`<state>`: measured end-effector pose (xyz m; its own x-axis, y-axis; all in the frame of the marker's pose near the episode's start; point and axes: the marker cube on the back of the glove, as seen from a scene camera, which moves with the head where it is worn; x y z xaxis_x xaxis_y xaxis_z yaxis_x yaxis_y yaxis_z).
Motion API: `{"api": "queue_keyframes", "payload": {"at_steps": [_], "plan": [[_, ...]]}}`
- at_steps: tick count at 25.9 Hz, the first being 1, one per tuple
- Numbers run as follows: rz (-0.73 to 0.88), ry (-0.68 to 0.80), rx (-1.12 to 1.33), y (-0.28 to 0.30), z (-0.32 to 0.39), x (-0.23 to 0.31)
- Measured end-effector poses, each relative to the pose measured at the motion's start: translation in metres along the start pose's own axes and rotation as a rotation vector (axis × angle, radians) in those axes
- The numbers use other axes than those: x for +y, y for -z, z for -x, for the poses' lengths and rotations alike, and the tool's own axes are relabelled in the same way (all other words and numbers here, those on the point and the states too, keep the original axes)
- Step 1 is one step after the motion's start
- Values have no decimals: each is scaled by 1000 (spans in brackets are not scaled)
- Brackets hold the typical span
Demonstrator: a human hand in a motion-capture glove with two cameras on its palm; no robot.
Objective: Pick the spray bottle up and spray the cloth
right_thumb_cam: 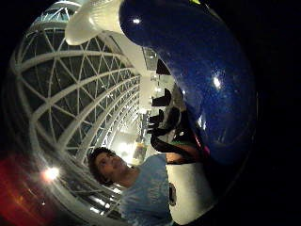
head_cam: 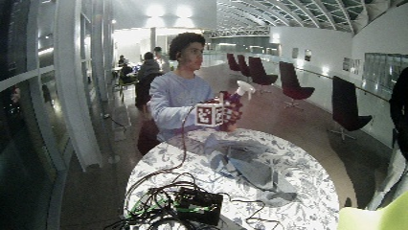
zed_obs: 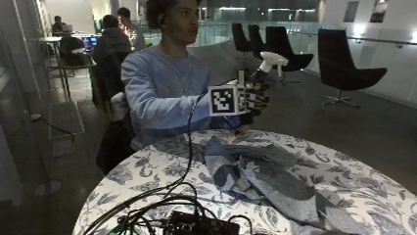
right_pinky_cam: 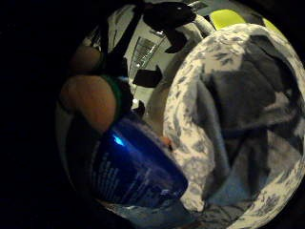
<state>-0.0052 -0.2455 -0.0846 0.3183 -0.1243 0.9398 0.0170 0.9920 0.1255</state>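
Clearly raised off the table [zed_obs: 163, 166], the gloved right hand [zed_obs: 255, 101] is held out in front of the seated person's chest, the forearm reaching forward from a bent elbow at about chest height. The hand is above the near edge of the round, floral-patterned table, on the person's side of it.

In that hand is the spray bottle [zed_obs: 263, 73], carried upright with its long axis close to vertical. Its white spray head [zed_obs: 272, 58] sits at the top, clear of the hand, and in the outside view the nozzle points away from the person's body, out over the table. Its dark blue body [right_thumb_cam: 197, 80] fills much of the thumb-side palm view, and the same blue surface, with small printed text, lies close to the palm in the little-finger-side view.

The fingers [zed_obs: 259, 103] are curled round the bottle's body below the spray head, holding it well above the table; whether any finger rests on the trigger cannot be told.

The cloth [zed_obs: 273, 181] lies in a rumpled, folded heap of grey-blue fabric on the middle of the table, below the bottle and apart from it. Toward the front edge of the table, a dark box [zed_obs: 196, 225] sits among loose cables [zed_obs: 163, 200].
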Motion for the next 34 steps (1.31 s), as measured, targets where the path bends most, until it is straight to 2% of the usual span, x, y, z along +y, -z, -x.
{"api": "queue_keyframes", "payload": {"at_steps": [8,17,22,29,34], "plan": [[-1,224,7,-86,-9,-58],[180,336,19,-139,-52,-67],[288,329,59,-137,-71,-58],[218,249,199,-126,-76,-55],[120,210,461,-66,-60,-8]]}}
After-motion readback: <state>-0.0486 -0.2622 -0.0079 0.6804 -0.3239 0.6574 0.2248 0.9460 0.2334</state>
